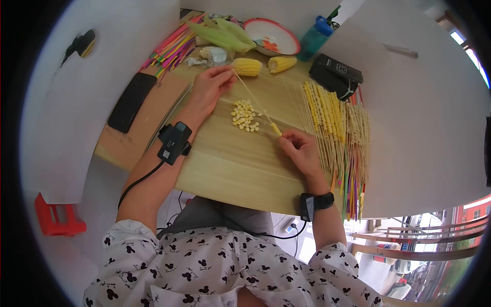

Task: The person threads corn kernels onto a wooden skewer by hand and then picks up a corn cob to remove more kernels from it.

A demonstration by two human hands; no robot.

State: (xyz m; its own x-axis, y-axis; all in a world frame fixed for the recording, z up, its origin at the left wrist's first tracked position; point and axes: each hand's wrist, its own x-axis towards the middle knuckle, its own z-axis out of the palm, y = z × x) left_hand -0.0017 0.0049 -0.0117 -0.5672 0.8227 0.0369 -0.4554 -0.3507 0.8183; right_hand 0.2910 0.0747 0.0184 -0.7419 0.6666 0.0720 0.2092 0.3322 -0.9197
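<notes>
My left hand (213,87) pinches one end of a thin wooden skewer (248,90) over the table. At the skewer's lower right end sit a few yellow corn kernels (276,129), touched by the closed thumb and finger of my right hand (302,150). Under the skewer, to its left, lies a loose pile of corn kernels (244,115). Two pieces of corn cob (247,67) rest beyond my hands. Right of my right hand are skewers full of kernels (327,110), with bare skewers (298,105) beside them.
A black phone (132,102) and colourful strips (171,45) lie at the left. Corn husks (222,35), a red-rimmed bowl (292,42) and a blue bottle (315,38) stand at the back. A black case (335,75) sits at the right back.
</notes>
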